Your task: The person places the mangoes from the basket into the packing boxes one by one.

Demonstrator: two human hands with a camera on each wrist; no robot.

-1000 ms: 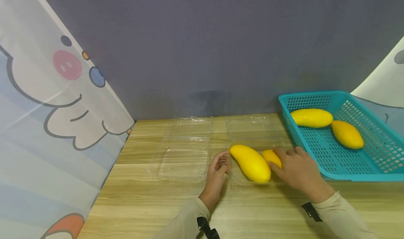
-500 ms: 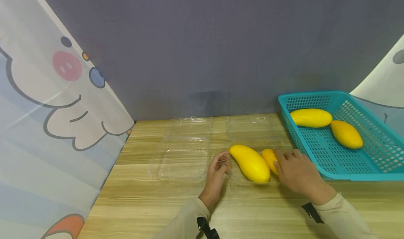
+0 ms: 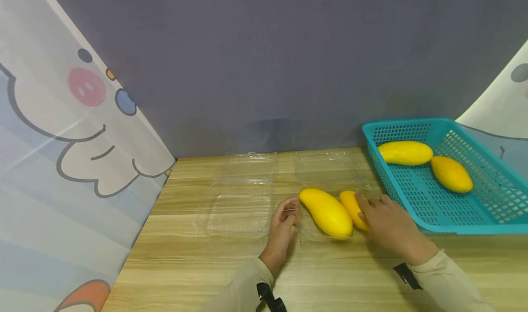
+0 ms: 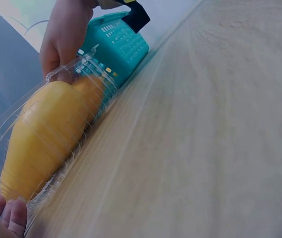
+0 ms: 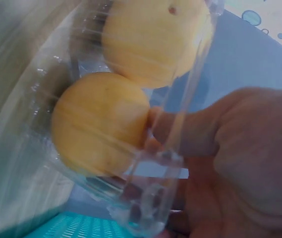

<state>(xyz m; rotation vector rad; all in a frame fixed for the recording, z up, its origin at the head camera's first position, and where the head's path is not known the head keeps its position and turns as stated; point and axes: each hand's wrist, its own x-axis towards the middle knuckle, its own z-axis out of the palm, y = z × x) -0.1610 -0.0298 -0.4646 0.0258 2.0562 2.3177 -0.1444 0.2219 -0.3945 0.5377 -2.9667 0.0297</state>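
A large yellow mango [image 3: 327, 213] and a smaller orange-yellow mango [image 3: 349, 205] lie side by side in the base of an opened clear plastic clamshell box [image 3: 315, 233]. My right hand [image 3: 392, 227] holds the smaller mango from the right; in the right wrist view the thumb [image 5: 190, 130] presses its side, while other fingers are partly behind the clear wall. At the box's left edge, my left hand [image 3: 282, 227] grips the rim with curled fingers. The left wrist view shows its fingertips [image 4: 18, 215] against the plastic by the large mango's narrow end.
Left of the hands lies a second opened clear clamshell box [image 3: 241, 211]. A turquoise basket [image 3: 443, 228] stands at the right, containing a yellow mango [image 3: 406, 153] and an orange-yellow mango [image 3: 451, 174]. A grey wall [image 3: 264, 73] rises behind the wooden table [image 3: 198, 275].
The smaller mango has shifted slightly and shows more now, as my right fingers have drawn back a little to its right side. My left hand has stayed at the box edge.
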